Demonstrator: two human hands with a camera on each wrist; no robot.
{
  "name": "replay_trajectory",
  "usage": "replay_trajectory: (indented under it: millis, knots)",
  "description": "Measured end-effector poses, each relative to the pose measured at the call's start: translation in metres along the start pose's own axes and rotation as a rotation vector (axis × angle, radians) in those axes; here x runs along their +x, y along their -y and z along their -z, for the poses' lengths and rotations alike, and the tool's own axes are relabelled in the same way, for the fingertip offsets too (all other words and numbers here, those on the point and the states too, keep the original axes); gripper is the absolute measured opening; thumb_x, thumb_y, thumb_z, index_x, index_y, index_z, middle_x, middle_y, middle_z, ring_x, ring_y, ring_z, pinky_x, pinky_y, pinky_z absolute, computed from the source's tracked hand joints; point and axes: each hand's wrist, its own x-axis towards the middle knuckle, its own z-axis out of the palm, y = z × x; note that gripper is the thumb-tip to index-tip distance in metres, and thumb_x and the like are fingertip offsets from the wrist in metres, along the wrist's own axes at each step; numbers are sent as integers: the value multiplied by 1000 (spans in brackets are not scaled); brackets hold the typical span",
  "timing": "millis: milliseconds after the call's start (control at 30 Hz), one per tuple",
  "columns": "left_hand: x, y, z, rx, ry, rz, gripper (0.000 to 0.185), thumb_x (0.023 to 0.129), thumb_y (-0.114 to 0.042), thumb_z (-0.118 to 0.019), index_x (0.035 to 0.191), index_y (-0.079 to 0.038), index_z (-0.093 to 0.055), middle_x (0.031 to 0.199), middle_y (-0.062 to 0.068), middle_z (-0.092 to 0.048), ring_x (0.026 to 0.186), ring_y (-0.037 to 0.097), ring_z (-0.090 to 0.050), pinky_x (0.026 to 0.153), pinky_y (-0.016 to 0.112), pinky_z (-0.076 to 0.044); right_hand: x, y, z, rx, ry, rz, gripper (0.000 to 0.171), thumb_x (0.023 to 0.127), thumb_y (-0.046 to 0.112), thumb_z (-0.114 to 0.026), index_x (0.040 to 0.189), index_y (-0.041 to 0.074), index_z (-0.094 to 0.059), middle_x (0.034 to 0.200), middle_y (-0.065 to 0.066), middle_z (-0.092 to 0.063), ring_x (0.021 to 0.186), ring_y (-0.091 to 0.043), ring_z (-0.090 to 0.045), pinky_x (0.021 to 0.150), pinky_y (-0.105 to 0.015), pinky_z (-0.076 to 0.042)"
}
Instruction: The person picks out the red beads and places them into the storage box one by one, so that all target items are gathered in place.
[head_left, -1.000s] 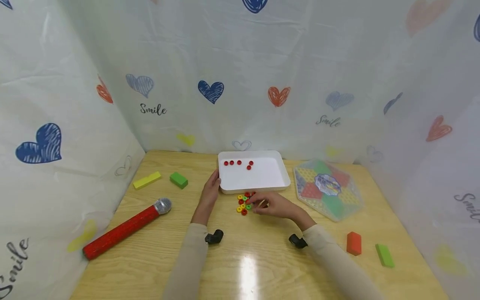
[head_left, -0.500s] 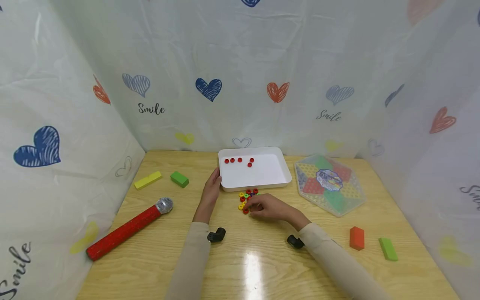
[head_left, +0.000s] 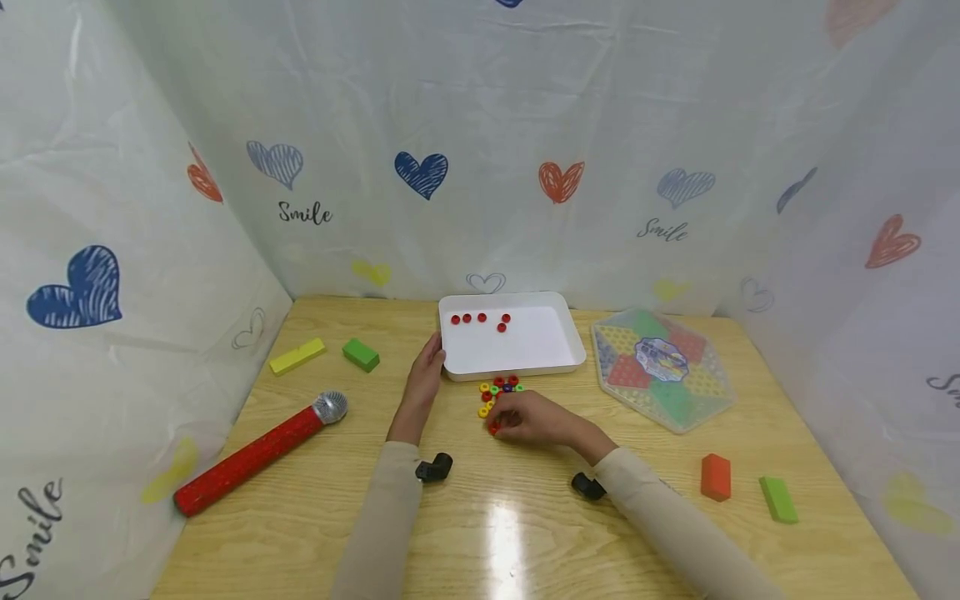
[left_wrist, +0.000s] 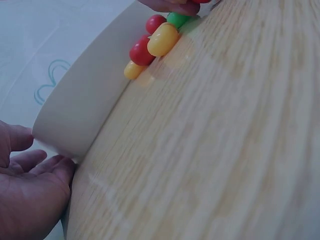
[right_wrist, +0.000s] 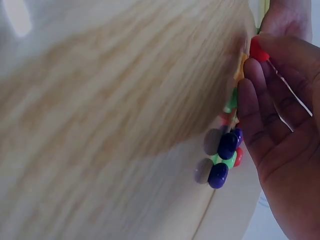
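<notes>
Red bead, pinched (right_wrist: 259, 49): sitting between thumb and forefinger, at the near end of the cluster; whether it is touching the table (head_left: 450, 542) I cannot tell.
Right hand (head_left: 528, 417): clamping that bead at the fingertips.
Left hand (head_left: 422, 383): resting relaxed fingers against the left side of the white tray (head_left: 536, 346); no firm grip is showing.
Tray beads (head_left: 482, 317): five, all red, lying towards the back left.
Loose beads (left_wrist: 163, 39): red, yellow, green and dark blue, crowding just in front of the tray.
Slip risk: the pinch is bearing on a small, rounded, glossy surface; an off-centre squeeze would likely be shooting the bead free.
Crowding risk: knuckles are hanging right beside the loose beads; a low sweep could be scattering them.
Tray risk: uneven pressure from the left hand could be skewing the tray, setting its beads rolling or nudging the cluster.
Sightline: the right hand is hiding part of the cluster from the head view, so a bumped bead could be going unnoticed.
</notes>
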Motion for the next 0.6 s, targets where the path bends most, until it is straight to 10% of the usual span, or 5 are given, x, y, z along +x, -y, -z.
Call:
replay_trajectory:
  millis: [600]
  knots:
    - [-2, -1, 1, -4, 9, 1, 51, 105, -16, -36, 154, -15, -22, 159, 2, -24, 146, 13, -19, 120, 32, -19, -1, -13, 59, 138, -113, -10, 21, 93, 13, -65, 114, 10, -66, 109, 1, -66, 93, -13, -63, 82, -30, -56]
